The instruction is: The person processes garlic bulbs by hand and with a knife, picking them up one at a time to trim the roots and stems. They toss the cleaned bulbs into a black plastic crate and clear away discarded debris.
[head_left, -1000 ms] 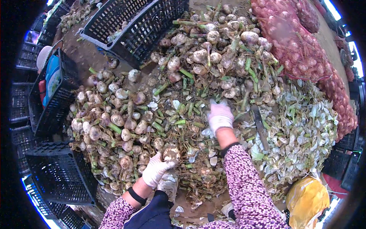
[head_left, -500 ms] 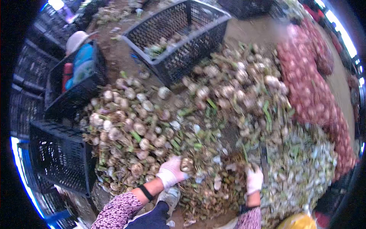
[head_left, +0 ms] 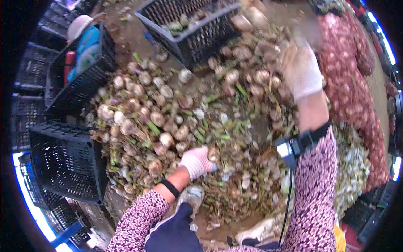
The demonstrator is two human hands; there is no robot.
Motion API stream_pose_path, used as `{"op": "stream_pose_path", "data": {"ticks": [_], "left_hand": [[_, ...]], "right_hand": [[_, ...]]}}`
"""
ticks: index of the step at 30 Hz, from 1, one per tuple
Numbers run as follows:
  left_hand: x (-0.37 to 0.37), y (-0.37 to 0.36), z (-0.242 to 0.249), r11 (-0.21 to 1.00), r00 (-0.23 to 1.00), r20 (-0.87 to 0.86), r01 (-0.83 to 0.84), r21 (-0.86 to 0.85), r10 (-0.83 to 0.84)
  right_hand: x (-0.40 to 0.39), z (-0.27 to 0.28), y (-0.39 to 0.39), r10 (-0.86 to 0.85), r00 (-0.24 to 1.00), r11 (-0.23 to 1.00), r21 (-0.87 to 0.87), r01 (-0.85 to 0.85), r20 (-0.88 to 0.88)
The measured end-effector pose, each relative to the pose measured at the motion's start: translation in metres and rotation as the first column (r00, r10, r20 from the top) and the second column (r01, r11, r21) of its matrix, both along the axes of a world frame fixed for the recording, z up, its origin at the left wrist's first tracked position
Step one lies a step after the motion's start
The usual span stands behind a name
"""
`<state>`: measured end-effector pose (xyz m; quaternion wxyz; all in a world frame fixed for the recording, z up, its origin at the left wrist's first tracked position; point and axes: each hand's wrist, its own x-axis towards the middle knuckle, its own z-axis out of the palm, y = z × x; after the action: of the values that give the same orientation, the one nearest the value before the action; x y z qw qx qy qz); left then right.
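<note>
My left hand (head_left: pixel 196 162), in a white glove, is closed around a garlic bulb (head_left: pixel 213 154) low over the trimmings, at the near edge of the garlic pile (head_left: pixel 145 113). Raised at the upper right, my right hand (head_left: pixel 300 69), also gloved, is close to the camera and blurred. Its fingers are smeared by motion, and I cannot make out what they hold. Pale blurred bulbs (head_left: pixel 256 17) show to the left of it, beside the rim of the black crate (head_left: pixel 210 35), which has some bulbs and leaves inside.
Red mesh sacks of garlic (head_left: pixel 348 84) lie along the right. On the left stand a crate with a hat and blue bag (head_left: pixel 79 80) and a tipped black crate (head_left: pixel 67 164). Cut stems and peelings (head_left: pixel 235 197) cover the ground before my shoes.
My right hand has swung up and away from the trimmings at lower right to near the sacks. My left hand still holds a bulb, slightly higher in view. Pale bulbs now appear by the crate.
</note>
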<state>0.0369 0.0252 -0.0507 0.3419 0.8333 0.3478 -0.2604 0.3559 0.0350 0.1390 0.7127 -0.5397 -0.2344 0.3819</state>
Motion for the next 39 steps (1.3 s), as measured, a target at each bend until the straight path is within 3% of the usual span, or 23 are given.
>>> {"op": "stream_pose_path", "data": {"ticks": [1, 3, 5, 6, 7, 8, 11, 12, 14, 17, 21, 23, 24, 25, 26, 28, 30, 32, 34, 35, 36, 37, 39], "left_hand": [[0.000, 0.000, 0.000, 1.000, 0.999, 0.042, -0.001, -0.026, 0.002], [-0.005, -0.004, -0.006, 1.000, 0.998, 0.070, -0.007, -0.014, 0.008], [-0.001, 0.000, 0.009, 0.999, 0.999, -0.013, 0.040, -0.032, -0.040], [-0.001, 0.000, 0.009, 0.998, 0.999, -0.002, 0.041, -0.040, -0.041], [-0.007, -0.004, 0.007, 0.998, 0.997, 0.056, 0.046, -0.046, -0.044], [-0.013, -0.008, 0.004, 0.998, 0.992, 0.115, 0.051, -0.049, -0.045], [-0.024, -0.024, 0.019, 0.975, 0.993, 0.088, -0.057, -0.214, 0.077], [-0.032, -0.032, 0.011, 0.973, 0.988, 0.098, -0.095, -0.210, 0.117], [-0.041, -0.040, 0.009, 0.955, 0.976, 0.094, -0.168, -0.245, 0.196], [-0.062, -0.045, -0.016, 0.931, 0.958, -0.002, -0.281, -0.233, 0.288], [-0.067, -0.044, -0.021, 0.957, 0.974, 0.036, -0.210, -0.202, 0.222], [-0.063, -0.043, -0.015, 0.947, 0.969, -0.023, -0.245, -0.207, 0.246], [-0.061, -0.043, -0.010, 0.934, 0.958, -0.084, -0.286, -0.212, 0.274], [-0.058, -0.042, 0.002, 0.921, 0.945, -0.115, -0.326, -0.213, 0.307], [-0.062, -0.041, 0.002, 0.920, 0.943, -0.111, -0.329, -0.213, 0.312], [-0.077, -0.045, -0.004, 0.882, 0.888, 0.059, -0.442, -0.165, 0.456], [-0.087, -0.046, -0.014, 0.877, 0.876, 0.112, -0.446, -0.178, 0.468], [-0.075, -0.041, 0.008, 0.893, 0.908, -0.041, -0.418, -0.167, 0.417], [-0.077, -0.042, 0.001, 0.906, 0.917, -0.058, -0.400, -0.142, 0.396], [-0.081, -0.045, -0.008, 0.901, 0.910, -0.007, -0.411, -0.135, 0.414], [-0.082, -0.048, -0.015, 0.896, 0.901, 0.044, -0.423, -0.136, 0.432], [-0.082, -0.050, -0.018, 0.889, 0.895, 0.008, -0.441, -0.125, 0.445], [-0.083, -0.051, -0.020, 0.908, 0.911, 0.026, -0.408, -0.097, 0.412]], "right_hand": [[-0.003, -0.009, -0.012, -0.019, 1.000, 0.999, -0.039, 0.018, -0.011], [-0.009, -0.030, -0.025, -0.239, 0.948, 0.908, -0.297, 0.295, 0.209], [-0.010, -0.087, -0.065, 0.120, 0.923, 0.774, -0.616, 0.144, 0.366], [-0.031, -0.102, -0.077, 0.397, 0.706, 0.690, -0.698, 0.191, 0.586], [-0.056, -0.112, -0.083, 0.546, 0.609, 0.669, -0.737, 0.098, 0.576], [-0.080, -0.131, -0.083, 0.590, 0.670, 0.608, -0.794, -0.003, 0.450], [-0.125, -0.158, -0.042, 0.774, 0.395, 0.559, -0.827, -0.056, 0.496], [-0.135, -0.177, -0.025, 0.721, 0.319, 0.644, -0.765, 0.021, 0.615], [-0.140, -0.194, 0.008, 0.830, 0.186, 0.530, -0.847, 0.036, 0.526], [-0.155, -0.209, 0.011, 0.788, 0.115, 0.592, -0.795, 0.130, 0.605], [-0.167, -0.203, -0.032, 0.821, 0.099, 0.563, -0.826, 0.033, 0.563], [-0.172, -0.208, -0.075, 0.751, -0.005, 0.659, -0.751, 0.042, 0.660], [-0.176, -0.194, -0.094, 0.849, 0.024, 0.528, -0.849, 0.018, 0.528], [-0.179, -0.205, -0.119, 0.821, 0.004, 0.571, -0.821, 0.017, 0.571], [-0.182, -0.188, -0.138, 0.859, 0.020, 0.512, -0.859, -0.014, 0.512], [-0.181, -0.162, -0.150, 0.962, -0.032, 0.267, -0.959, -0.096, 0.271], [-0.170, -0.137, -0.135, 0.978, 0.035, 0.210, -0.968, -0.139, 0.207], [-0.170, -0.146, -0.112, 0.738, 0.167, 0.667, -0.744, -0.030, 0.654], [-0.178, -0.166, -0.068, 0.710, 0.181, 0.698, -0.715, -0.050, 0.680], [-0.186, -0.178, -0.043, 0.818, 0.162, 0.568, -0.820, -0.076, 0.552], [-0.200, -0.203, -0.037, 0.738, 0.097, 0.672, -0.740, -0.026, 0.667], [-0.209, -0.208, -0.031, 0.831, 0.093, 0.555, -0.831, -0.049, 0.549], [-0.216, -0.216, -0.054, 0.782, 0.122, 0.616, -0.788, -0.005, 0.611]]}}
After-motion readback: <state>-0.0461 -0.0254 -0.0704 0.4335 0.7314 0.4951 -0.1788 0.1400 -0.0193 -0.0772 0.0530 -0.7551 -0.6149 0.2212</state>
